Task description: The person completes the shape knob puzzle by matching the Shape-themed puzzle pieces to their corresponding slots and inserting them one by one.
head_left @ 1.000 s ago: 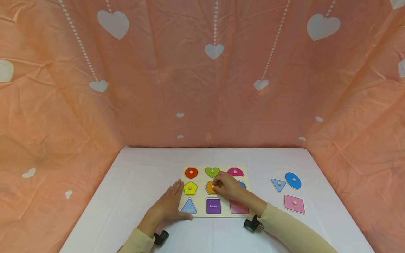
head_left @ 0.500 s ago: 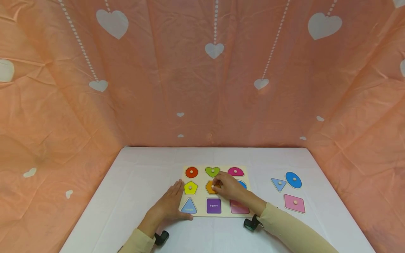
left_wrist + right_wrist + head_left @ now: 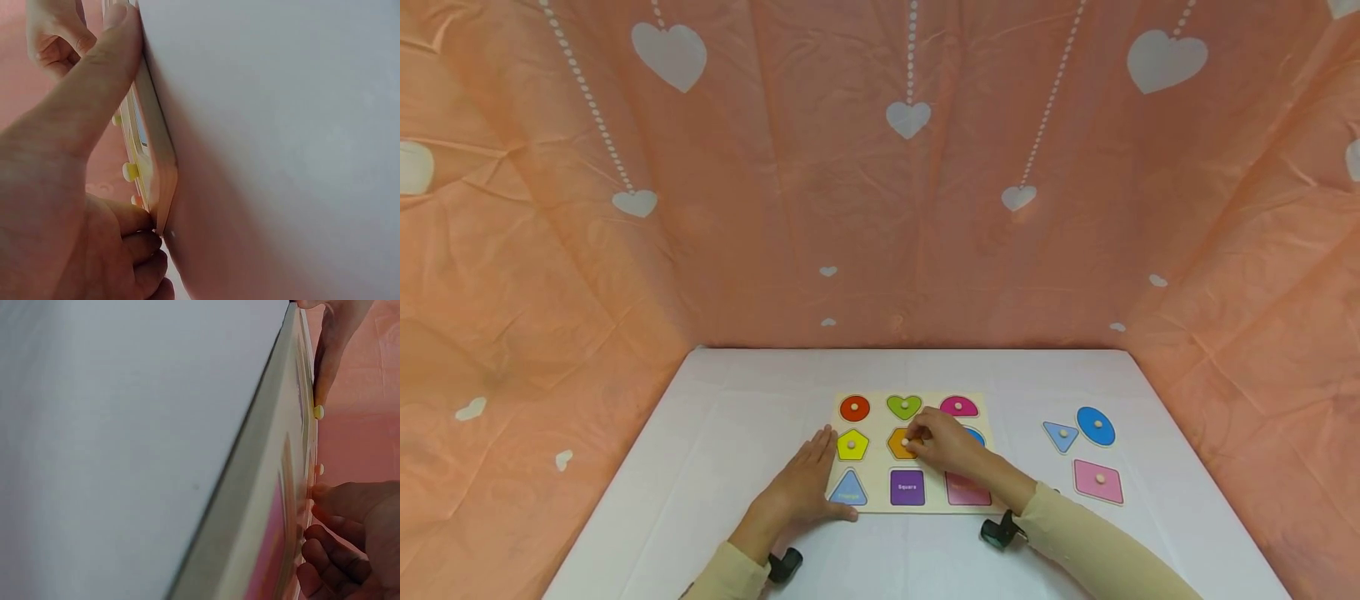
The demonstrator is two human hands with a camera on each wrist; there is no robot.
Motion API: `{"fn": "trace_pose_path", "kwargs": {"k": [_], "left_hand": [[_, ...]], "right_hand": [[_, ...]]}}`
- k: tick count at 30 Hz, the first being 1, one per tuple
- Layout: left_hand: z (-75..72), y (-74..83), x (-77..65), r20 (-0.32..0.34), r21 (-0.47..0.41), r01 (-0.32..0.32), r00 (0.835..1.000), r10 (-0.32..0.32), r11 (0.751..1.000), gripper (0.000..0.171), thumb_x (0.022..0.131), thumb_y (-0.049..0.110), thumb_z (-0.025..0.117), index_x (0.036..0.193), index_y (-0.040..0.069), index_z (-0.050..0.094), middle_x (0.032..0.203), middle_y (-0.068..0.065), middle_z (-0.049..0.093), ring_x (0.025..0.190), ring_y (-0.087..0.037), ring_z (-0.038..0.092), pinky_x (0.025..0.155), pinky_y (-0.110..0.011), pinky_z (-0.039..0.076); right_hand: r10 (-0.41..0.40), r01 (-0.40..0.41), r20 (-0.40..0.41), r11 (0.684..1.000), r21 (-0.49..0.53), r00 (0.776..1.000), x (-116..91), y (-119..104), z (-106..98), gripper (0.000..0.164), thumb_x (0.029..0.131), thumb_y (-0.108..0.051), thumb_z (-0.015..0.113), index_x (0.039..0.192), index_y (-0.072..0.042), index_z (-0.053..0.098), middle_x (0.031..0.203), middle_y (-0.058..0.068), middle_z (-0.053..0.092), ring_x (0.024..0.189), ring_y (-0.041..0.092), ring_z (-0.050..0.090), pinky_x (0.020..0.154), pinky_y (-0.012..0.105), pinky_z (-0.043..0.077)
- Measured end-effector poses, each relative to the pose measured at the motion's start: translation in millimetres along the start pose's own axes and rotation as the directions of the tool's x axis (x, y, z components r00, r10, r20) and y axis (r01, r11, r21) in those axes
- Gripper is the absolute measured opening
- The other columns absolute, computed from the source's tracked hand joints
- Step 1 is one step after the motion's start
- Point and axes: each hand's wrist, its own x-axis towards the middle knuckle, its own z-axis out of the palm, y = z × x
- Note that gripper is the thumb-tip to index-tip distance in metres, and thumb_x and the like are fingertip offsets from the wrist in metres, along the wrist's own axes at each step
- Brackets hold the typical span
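Observation:
A wooden peg puzzle board lies flat on the table. My right hand is over its middle, thumb and fingertips pinching the knob of the orange hexagon piece, which sits at its hexagon slot. My left hand rests against the board's left side with straight fingers, the thumb along the front edge. Knobbed pieces stand in other slots: red circle, green heart, pink semicircle and yellow pentagon. Triangle, purple square and pink rectangle slots show no knobs.
Right of the board, three loose knobbed pieces lie on the white table: a blue triangle, a blue oval and a pink rectangle. The right hand partly covers the board's blue slot. An orange curtain surrounds the table.
Almost nothing differs. The right hand shifts very slightly to the right at the orange hexagon piece; the left hand stays against the board.

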Motion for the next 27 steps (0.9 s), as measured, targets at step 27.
{"fn": "trace_pose_path", "kwargs": {"k": [27], "left_hand": [[-2.4,2.5,-2.6,-0.014,-0.006,-0.015,1.000,0.015,1.000,0.134,0.072,0.055,0.097,0.166,-0.008,0.025,0.175,-0.025,0.022,0.163,-0.039,0.022,0.133,-0.052,0.022]], "right_hand": [[0.012,-0.005,-0.115,0.998,0.066,0.993,-25.7,19.3,-31.6,0.011,0.096,-0.011,0.082,0.104,-0.008,0.075,0.097,-0.004,0.068,0.090,0.014,0.066,0.088,0.032,0.063]]}}
